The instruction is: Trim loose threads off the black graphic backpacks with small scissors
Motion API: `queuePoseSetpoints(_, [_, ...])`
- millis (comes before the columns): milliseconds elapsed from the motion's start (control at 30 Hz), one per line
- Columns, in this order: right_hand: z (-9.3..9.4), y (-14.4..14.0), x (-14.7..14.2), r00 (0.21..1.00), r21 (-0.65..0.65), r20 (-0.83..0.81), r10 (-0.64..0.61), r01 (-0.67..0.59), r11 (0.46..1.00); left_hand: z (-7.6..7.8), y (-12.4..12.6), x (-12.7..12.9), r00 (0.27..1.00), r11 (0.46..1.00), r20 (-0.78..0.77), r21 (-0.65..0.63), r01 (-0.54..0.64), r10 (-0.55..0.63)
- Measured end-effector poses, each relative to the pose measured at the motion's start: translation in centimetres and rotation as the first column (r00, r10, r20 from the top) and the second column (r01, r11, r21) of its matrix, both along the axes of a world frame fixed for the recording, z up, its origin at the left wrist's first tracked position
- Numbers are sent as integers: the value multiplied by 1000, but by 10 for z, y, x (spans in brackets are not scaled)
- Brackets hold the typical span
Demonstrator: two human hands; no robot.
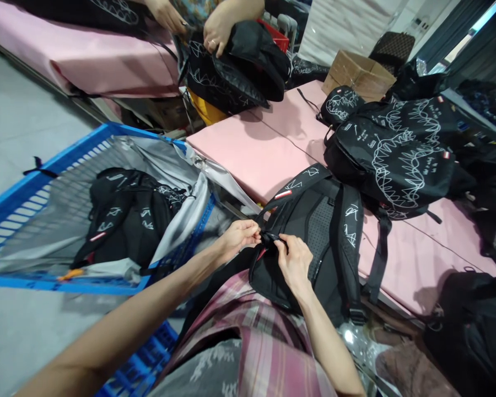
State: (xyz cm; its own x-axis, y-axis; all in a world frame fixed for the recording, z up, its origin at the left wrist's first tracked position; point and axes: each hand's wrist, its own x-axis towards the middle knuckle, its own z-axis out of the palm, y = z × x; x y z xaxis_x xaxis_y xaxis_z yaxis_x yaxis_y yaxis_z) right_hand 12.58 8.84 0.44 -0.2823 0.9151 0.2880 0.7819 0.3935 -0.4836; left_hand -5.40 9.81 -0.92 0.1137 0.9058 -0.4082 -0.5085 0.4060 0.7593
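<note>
A black backpack [314, 220] leans over the near edge of the pink table, its padded back and shoulder straps facing up. White scribbled print and a small red-and-white tag mark the straps. My left hand [243, 236] pinches a black strap [269, 237] at the pack's left side. Just to the right, my right hand [293, 258] grips the same strap between thumb and fingers, the wrist over the back panel. The hands are close together, and the strap's exact fitting between them is too small to make out.
Left of me stands a blue plastic crate [107, 129] lined with grey sheeting, a black backpack [128, 220] inside. More printed backpacks [400, 154] lie on the pink table [248, 149]. Across it, another person's hands [217, 33] handle a black bag. A cardboard box [357, 74] sits behind.
</note>
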Motion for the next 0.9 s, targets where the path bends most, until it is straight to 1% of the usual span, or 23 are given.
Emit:
queuePoseSetpoints(167, [-7,4,3,998,41,42,45,-47,998,-3,0,0,1000,1000,-8,-3,11,-11])
queuePoseSetpoints(333, [-6,5,1,995,71,34,90,-92,993,-5,0,0,1000,1000,-25,17,16,-15])
queuePoseSetpoints(467, [-6,6,1,994,78,57,89,-93,993,-5,-1,0,999,999,-23,26,28,-28])
queuePoseSetpoints(633, [-4,7,3,990,125,93,108,-119,985,-7,-1,0,999,999,-18,27,29,-29])
queuePoseSetpoints(767, [2,11,1,975,185,170,143,-174,967,-7,-1,1,999,999,-17,28,42,-42])
queuePoseSetpoints(900, [11,18,-2,939,261,289,186,-264,929,-5,-2,2,999,998,-16,40,38,-37])
